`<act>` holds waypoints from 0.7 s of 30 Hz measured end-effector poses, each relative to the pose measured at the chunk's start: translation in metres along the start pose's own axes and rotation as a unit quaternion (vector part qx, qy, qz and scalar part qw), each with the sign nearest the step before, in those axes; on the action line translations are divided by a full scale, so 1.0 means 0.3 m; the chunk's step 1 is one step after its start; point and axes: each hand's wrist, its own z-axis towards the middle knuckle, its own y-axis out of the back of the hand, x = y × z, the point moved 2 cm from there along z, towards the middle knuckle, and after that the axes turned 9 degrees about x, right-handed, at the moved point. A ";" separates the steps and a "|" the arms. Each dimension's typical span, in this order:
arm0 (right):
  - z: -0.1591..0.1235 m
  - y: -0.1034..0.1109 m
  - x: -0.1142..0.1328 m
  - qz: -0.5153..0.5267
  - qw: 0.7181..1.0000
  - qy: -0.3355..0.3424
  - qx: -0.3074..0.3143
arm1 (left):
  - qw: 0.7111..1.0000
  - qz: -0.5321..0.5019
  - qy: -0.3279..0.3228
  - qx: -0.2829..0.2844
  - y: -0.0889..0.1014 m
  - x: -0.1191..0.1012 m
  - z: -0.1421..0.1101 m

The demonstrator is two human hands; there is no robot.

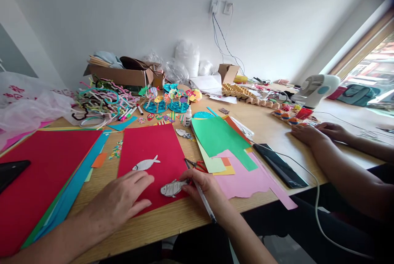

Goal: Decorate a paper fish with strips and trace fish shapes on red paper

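Note:
My left hand [131,192] rests on a red sheet of paper [150,141], fingers stretched out and thumb apart, holding nothing. Just beyond its fingers lies a white paper fish [146,163] with drawn markings. In my right hand [206,188] is a pen [205,201], its rear end slanting down toward the table edge. The thumb and fingers of that hand also close at the tail of a second, grey-white paper fish [172,188] over the red sheet. Red-handled scissors [198,165] lie partly hidden behind the right hand.
Green paper [215,135] and pink paper [246,178] lie at right, beside a black phone [280,165]. A glue bottle [187,117] stands behind the red sheet. Stacked coloured sheets [52,165] lie left. Another person's hands [310,135] rest near a white fan [317,87].

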 end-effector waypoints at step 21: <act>-0.005 -0.027 -0.007 -0.039 0.998 0.018 0.047 | 0.982 0.070 -0.151 -0.094 -0.110 0.011 -0.103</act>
